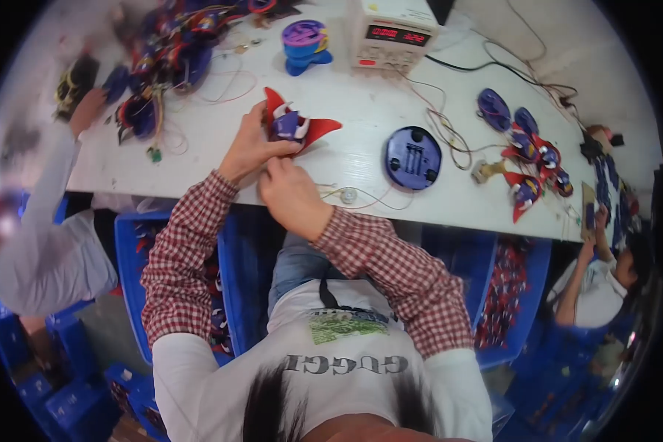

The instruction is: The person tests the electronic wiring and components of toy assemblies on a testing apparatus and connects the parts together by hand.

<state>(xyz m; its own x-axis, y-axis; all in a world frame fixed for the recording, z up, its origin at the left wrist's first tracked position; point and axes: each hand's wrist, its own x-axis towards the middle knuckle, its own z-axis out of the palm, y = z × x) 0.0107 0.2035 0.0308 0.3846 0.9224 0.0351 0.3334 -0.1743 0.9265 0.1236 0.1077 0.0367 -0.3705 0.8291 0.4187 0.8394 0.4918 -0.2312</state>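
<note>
My left hand [252, 149] is closed around a toy part [290, 127] with red wing-like pieces, a purple middle and white horn-shaped tips, held above the white table. Close beneath it, my right hand [296, 196] has its fingers pinched together at the toy's near end. What those fingers grip is hidden. Thin wires [379, 200] run along the table edge beside my right hand, with a small round metallic disc [348, 195] among them. To the right lies a round purple base [413, 158] with black feet and a slotted compartment.
A power supply [392, 38] with red digits stands at the back, beside a blue-and-purple round container [305, 46]. Wired toy parts are heaped at left [177, 59] and right [541, 158]. Blue bins [232, 287] flank my lap. Co-workers sit on both sides.
</note>
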